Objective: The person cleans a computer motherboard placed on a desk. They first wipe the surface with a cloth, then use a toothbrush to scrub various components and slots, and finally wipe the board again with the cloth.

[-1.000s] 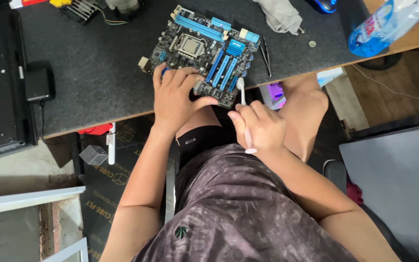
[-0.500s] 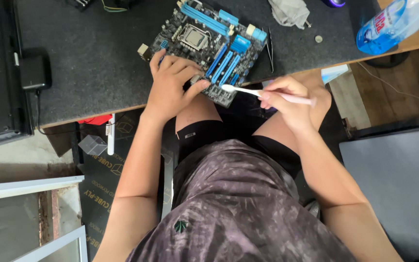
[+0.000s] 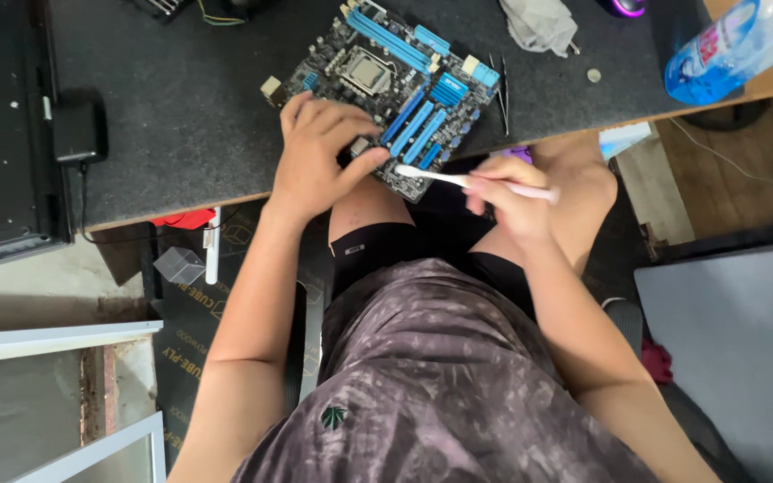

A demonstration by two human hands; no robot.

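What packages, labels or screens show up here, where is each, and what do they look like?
Bottle label: top right on the desk, a blue and red wrap round a clear bottle lying down.
Cardboard sheet: on the floor under the desk, dark with pale print.
No screen shows.

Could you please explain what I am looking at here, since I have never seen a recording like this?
The picture comes from a camera worn on a seated person's head, looking down at their own lap and a dark desk. The left hand rests on a computer circuit board with blue slots at the desk's edge. The right hand holds a white brush, its tip against the board. Also on the desk: a blue-tinted plastic bottle, a crumpled grey cloth, and a black power adapter.
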